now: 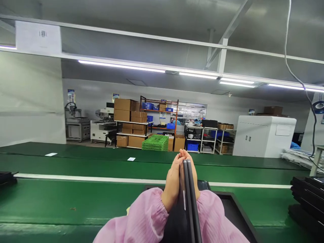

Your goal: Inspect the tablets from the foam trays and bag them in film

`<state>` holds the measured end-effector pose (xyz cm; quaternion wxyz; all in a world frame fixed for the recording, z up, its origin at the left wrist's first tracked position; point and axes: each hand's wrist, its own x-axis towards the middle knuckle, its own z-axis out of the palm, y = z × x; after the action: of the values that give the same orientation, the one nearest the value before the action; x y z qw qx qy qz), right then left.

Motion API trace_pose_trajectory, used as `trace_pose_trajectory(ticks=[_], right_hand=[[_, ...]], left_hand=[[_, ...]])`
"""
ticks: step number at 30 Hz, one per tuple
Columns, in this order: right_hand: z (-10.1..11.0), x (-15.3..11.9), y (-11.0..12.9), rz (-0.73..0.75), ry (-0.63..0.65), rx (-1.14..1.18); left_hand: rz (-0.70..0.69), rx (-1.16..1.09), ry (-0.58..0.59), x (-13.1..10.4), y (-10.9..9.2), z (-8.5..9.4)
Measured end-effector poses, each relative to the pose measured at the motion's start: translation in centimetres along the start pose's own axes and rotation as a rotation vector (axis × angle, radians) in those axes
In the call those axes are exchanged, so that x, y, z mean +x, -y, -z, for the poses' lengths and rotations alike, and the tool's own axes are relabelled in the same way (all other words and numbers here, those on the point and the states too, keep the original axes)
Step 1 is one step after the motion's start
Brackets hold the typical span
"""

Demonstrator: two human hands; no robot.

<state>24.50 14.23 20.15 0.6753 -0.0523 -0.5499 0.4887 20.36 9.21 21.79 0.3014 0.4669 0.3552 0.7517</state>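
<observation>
My left hand [172, 184] and my right hand [192, 172] are pressed flat on either side of two thin dark tablet-like slabs [190, 199]. The slabs stand on edge, face to face, and a small white label shows on the left one's side. My fingers point forward, and their tips come together past the far end of the slabs. Below them lies a black tray [234, 211], partly covered by my pink sleeves. Something dark and glossy [203, 185] sits at the tray's far side, mostly hidden by my right hand.
A green conveyor surface [76, 199] with a white stripe runs across in front. Several black trays [308, 199] are stacked at right; a dark object [7, 177] lies at left. Beyond are green crates [155, 142], cartons [124, 109] and a white cabinet [255, 136]. A cable [287, 50] hangs at right.
</observation>
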Motion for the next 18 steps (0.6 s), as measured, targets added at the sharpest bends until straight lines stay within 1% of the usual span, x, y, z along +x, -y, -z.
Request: trace_pose_trajectory(ticks=[5,8,10,13,16,18], right_hand=[[0.5,1.0,-0.9,-0.016,-0.024,-0.021],[0.8,1.4,-1.0,-0.007,-0.032,-0.065],[0.9,1.6,-1.0,0.007,-0.034,-0.106],[0.8,1.7,-1.1,0.039,-0.048,-0.174],[0.6,1.8,-1.0,0.068,-0.075,-0.255],[0.6,1.7,-0.2,0.076,-0.083,-0.318]], left_hand=[[0.086,-0.206,0.036,0.9,0.8,-0.3],[0.107,-0.248,0.039,1.0,1.0,-0.4],[0.083,-0.208,0.030,1.1,1.0,-0.5],[-0.017,-0.013,0.006,1.4,1.2,-0.4],[-0.092,0.166,0.002,2.1,1.6,0.1],[-0.122,0.224,-0.014,2.6,1.7,0.7]])
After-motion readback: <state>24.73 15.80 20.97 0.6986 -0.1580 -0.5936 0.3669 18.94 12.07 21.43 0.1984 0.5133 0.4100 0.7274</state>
